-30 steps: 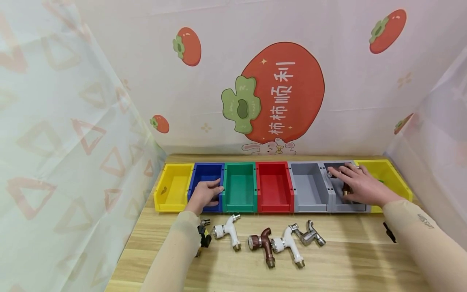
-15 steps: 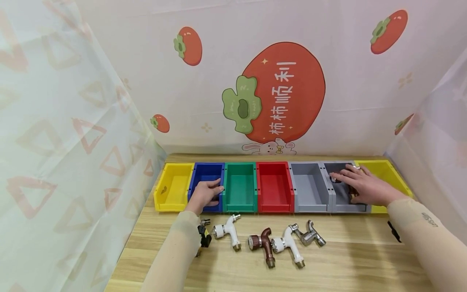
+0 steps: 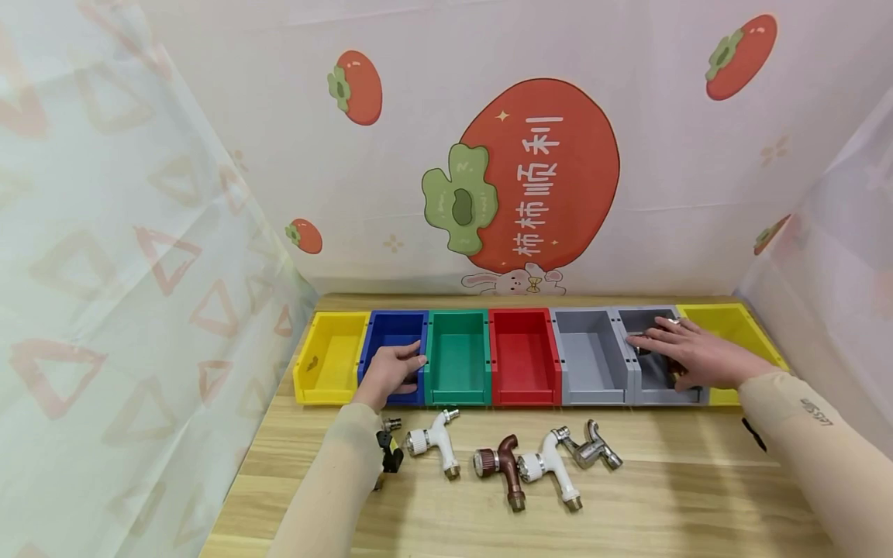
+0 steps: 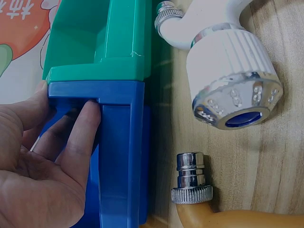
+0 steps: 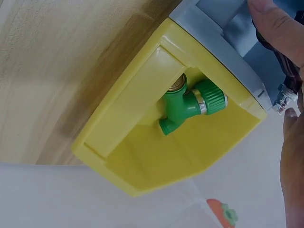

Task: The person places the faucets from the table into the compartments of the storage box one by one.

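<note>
In the head view, my left hand grips the right side wall of the blue bin. The left wrist view has its fingertips inside that bin and the thumb over the top edge by the green bin. My right hand is over the darker grey bin, holding a dark brown faucet with a chrome tip. Much of this faucet is hidden beneath the palm and fingers. A green faucet lies in the right yellow bin.
Along the table front lie white faucets, a brown faucet and a chrome faucet. An orange-brown faucet is partly behind the left arm. Red, lighter grey and left yellow bins complete the row.
My right hand has shifted slightly right within the darker grey bin, and the dark brown faucet has moved with it. The left hand keeps its place on the blue bin.
</note>
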`<state>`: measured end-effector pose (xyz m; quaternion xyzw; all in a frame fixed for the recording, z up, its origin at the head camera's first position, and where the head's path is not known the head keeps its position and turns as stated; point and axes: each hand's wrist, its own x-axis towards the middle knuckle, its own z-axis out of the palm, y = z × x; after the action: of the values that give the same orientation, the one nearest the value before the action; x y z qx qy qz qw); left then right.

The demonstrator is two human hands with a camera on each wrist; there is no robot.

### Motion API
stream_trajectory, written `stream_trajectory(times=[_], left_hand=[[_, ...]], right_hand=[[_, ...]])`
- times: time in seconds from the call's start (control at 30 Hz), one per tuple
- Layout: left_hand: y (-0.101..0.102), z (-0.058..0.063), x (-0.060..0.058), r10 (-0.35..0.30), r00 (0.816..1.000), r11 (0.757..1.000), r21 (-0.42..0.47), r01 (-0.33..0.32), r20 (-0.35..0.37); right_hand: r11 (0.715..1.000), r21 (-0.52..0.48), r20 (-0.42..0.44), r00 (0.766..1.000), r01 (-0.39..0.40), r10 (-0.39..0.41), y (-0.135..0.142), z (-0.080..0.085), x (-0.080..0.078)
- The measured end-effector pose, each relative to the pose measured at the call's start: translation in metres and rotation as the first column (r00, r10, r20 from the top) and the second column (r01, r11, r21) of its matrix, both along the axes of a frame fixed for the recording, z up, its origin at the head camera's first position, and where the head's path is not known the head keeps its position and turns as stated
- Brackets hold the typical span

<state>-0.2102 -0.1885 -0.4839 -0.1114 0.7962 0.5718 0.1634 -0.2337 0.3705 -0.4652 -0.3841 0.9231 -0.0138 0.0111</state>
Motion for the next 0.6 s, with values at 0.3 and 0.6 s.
stream_trajectory(times=[0.3, 0.6], left_hand=[[0.0004, 0.0004, 0.0009, 0.007, 1.000, 1.000, -0.028, -0.007, -0.001], [0.0004, -0.0015, -0.0002, 0.002, 1.000, 1.000, -0.027, -0.002, -0.006]], right_hand=[[0.999, -0.017, 0.106, 0.994, 0.037, -0.035, -0.0038, 0.0029, 0.0010], [0.991, -0.024, 0.276, 0.954, 0.132, -0.120, -0.0064, 0.0059, 0.0046]])
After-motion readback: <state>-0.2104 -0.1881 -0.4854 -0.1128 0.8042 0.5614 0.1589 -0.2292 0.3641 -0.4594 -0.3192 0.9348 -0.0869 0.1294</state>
